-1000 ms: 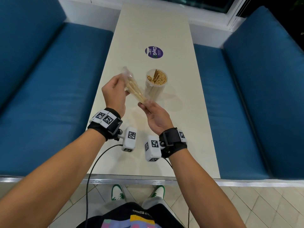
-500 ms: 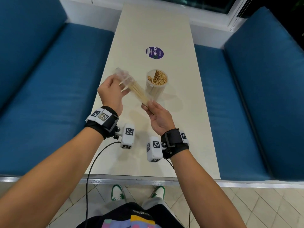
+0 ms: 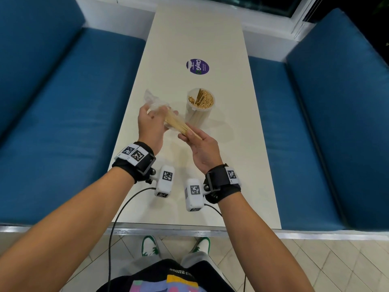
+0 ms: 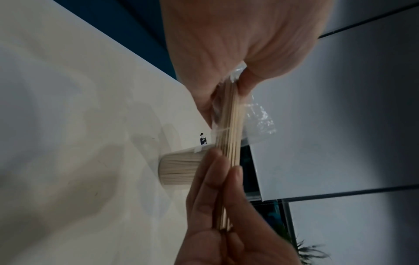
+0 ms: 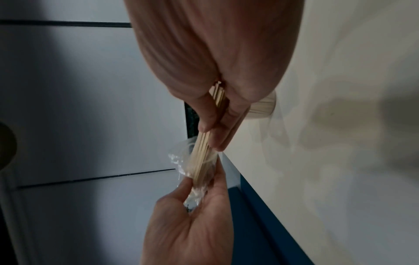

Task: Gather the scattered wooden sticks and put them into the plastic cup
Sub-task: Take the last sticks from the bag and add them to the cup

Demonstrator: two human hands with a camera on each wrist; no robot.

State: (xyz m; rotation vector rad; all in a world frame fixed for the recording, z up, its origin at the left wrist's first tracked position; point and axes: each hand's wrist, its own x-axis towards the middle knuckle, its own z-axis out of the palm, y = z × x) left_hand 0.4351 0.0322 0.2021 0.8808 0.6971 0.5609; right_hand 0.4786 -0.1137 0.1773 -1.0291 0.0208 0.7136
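We hold a bundle of wooden sticks (image 3: 179, 125) above the table (image 3: 237, 144), our left hand (image 3: 150, 125) with fingers and thumb closed on the clear plastic wrapper (image 3: 153, 102) that sheathes the far end of the bundle, our right hand (image 3: 200, 150) pinching the bare near end between thumb and fingers (image 4: 235, 181). The plastic cup (image 3: 199, 110) stands upright on the table just beyond our hands, already packed with sticks, and a round purple sticker (image 3: 197, 66) lies farther along the tabletop.
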